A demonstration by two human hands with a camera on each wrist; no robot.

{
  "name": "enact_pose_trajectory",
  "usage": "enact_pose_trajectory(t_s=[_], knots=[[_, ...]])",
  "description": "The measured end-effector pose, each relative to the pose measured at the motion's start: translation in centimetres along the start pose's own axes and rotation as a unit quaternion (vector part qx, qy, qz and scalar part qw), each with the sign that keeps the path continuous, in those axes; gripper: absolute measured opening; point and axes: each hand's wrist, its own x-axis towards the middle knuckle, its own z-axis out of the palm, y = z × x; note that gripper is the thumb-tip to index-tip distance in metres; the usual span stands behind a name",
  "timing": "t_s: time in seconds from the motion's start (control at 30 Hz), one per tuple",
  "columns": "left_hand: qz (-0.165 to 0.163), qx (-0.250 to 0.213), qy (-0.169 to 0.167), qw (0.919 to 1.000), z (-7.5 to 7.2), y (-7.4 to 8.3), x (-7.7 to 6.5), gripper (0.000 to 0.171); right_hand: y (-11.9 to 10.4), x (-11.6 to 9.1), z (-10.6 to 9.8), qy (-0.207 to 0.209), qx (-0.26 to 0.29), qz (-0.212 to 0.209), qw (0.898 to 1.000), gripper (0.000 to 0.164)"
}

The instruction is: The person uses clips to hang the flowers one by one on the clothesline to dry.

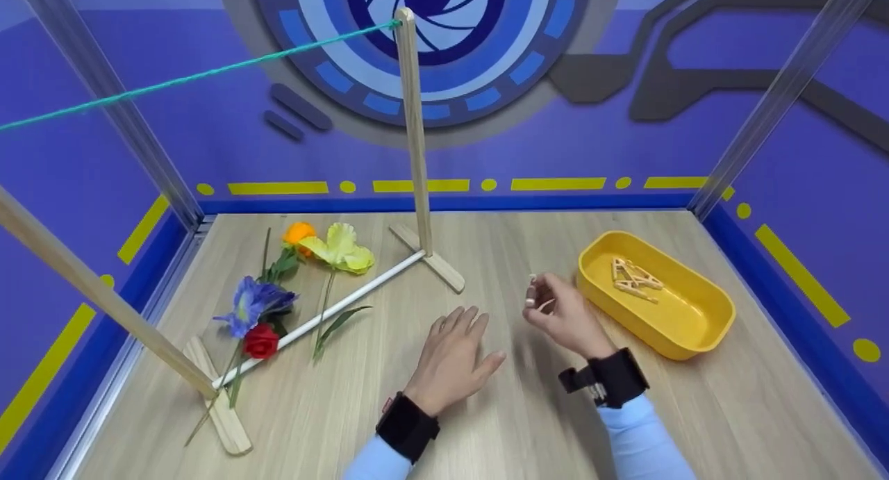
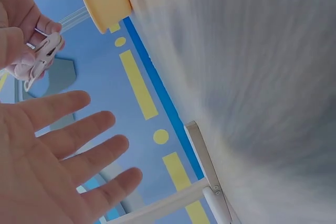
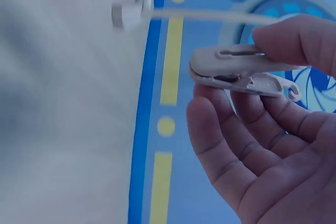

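My right hand pinches a pale plastic clothespin between thumb and fingers, just left of the yellow tub. The right wrist view shows the thumb on its upper arm and fingers beneath, with its nose end closed and a small hook at the tail. Over the middle of the table my left hand is held palm down, fingers straight and holding nothing. More clothespins, light beige, lie in a loose pile inside the yellow tub. In the head view the fingers hide most of the held clothespin.
At left, a wooden stand has two posts, a white crossbar and a green string strung high. Artificial flowers lie around the crossbar: a red rose, a blue bloom, a yellow one and an orange one.
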Motion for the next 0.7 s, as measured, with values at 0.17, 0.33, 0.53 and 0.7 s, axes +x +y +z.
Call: enact_pose_trajectory(t_s=[0.17,0.33,0.53,0.7], knots=[[0.026,-0.018,0.037,0.9988,-0.7,0.0,-0.2,0.056,-1.2,-1.0,1.8,0.021,0.032,-0.018,0.999,0.029],[0.046,-0.05,0.07,0.9953,-1.4,0.1,-0.1,0.049,-2.2,-1.8,3.1,0.037,0.097,-0.004,0.995,0.028],[0.065,-0.103,0.113,0.9861,-1.6,0.3,0.0,0.035,-3.0,-2.4,4.1,0.021,0.194,-0.01,0.981,0.028],[0.076,-0.119,0.161,0.9769,-1.5,0.1,0.3,0.019,-3.4,-2.5,4.5,0.003,0.235,-0.016,0.972,0.035]])
